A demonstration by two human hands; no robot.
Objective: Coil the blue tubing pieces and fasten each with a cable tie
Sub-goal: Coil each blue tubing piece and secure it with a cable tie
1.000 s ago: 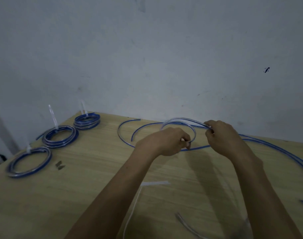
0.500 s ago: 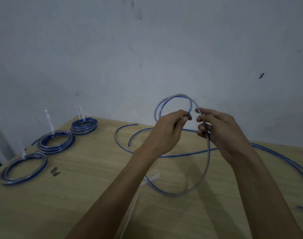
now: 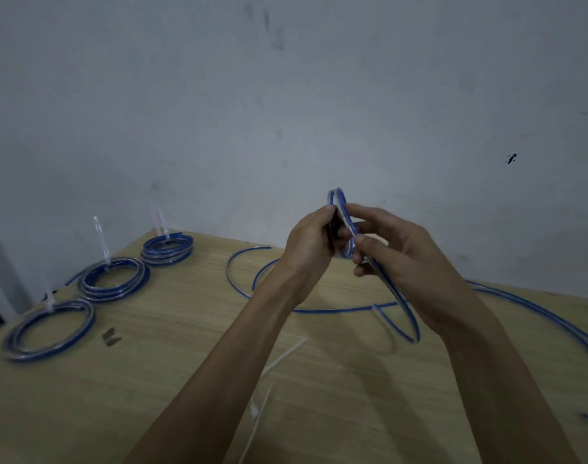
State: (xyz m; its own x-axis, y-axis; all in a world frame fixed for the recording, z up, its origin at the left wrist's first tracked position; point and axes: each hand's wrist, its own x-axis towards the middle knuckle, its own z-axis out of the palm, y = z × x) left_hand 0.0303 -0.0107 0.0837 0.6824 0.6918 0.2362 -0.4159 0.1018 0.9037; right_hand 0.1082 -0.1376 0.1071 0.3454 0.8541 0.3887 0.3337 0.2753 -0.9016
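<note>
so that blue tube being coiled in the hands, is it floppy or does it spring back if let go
Probably springy: the blue tubing holds smooth arcs rather than drooping limp. Both the left hand and right hand pinch the loops, so they would likely uncoil if released. The finished coils needed ties.

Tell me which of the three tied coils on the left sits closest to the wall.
The small tight coil, farthest back by the wall; the other two coils lie nearer the front edge.

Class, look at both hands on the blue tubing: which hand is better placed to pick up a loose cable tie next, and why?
Probably the left hand: the cable tie lies below its forearm, while the right hand grips the trailing tubing.
</note>
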